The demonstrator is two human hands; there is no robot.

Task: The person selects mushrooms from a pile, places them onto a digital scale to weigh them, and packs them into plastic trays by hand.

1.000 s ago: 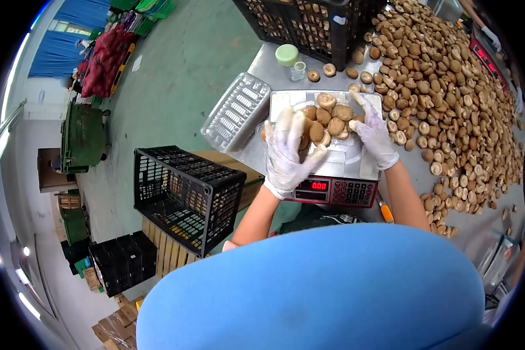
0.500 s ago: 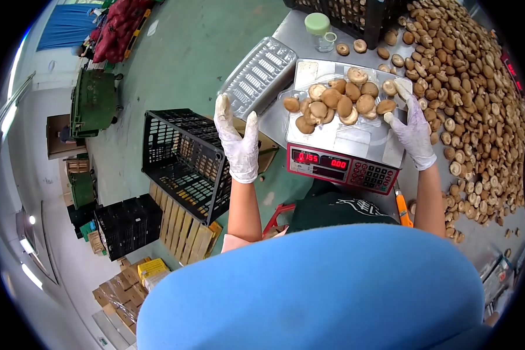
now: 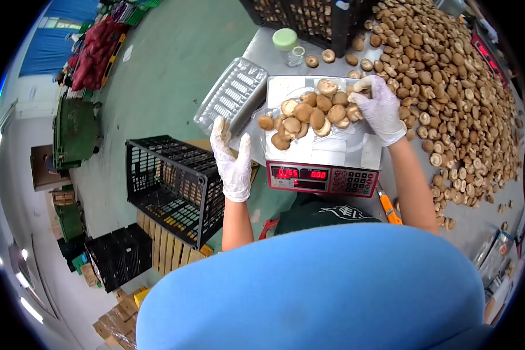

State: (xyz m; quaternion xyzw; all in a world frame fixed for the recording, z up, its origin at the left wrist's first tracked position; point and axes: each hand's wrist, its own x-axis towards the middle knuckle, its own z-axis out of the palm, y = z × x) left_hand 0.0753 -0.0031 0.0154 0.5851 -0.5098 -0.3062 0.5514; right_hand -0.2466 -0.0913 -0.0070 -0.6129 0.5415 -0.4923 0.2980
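Note:
A digital scale (image 3: 324, 178) with red digits bears a clear plastic tray (image 3: 262, 119) with a heap of brown shiitake mushrooms (image 3: 303, 112) on it. My gloved right hand (image 3: 382, 109) is at the heap's right side, its thumb and fingers drawn together on a shiitake mushroom (image 3: 354, 112) whose pale underside shows; the fingers partly hide it. My gloved left hand (image 3: 233, 166) holds nothing, thumb and fingers apart, left of the scale. Just above its fingertips lies a stack of clear plastic trays (image 3: 232, 96).
A large pile of loose mushrooms (image 3: 449, 87) covers the table's right side. A black crate (image 3: 315, 20) and a green-lidded jar (image 3: 287, 44) stand at the back. An orange-handled tool (image 3: 389, 209) lies right of the scale. A black crate (image 3: 175, 186) sits on a wooden pallet at left.
My right hand's fingers have closed from a wide spread, and the mushrooms at the heap's right edge have shifted. My left hand stays spread, now lower. The whole view has shifted.

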